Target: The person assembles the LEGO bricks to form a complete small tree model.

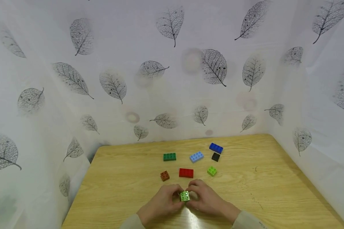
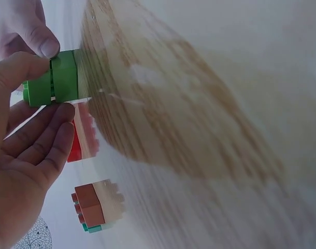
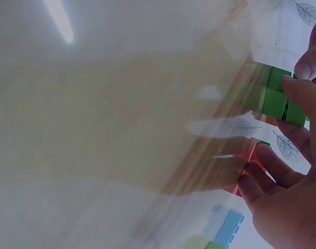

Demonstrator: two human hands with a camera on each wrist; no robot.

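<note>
From where I'm sitting, my left hand (image 1: 160, 203) and right hand (image 1: 207, 199) are both pinching the small light-green plastic stud brick (image 1: 184, 196), fingertips curled round its sides, right at the near edge of the light wooden table (image 1: 275, 190). The flat red plastic brick (image 1: 186, 173) lies just behind it, with the small brown brick (image 1: 164, 176) left of that one.

No readable text, labels, brands or numbers on anything.
</note>
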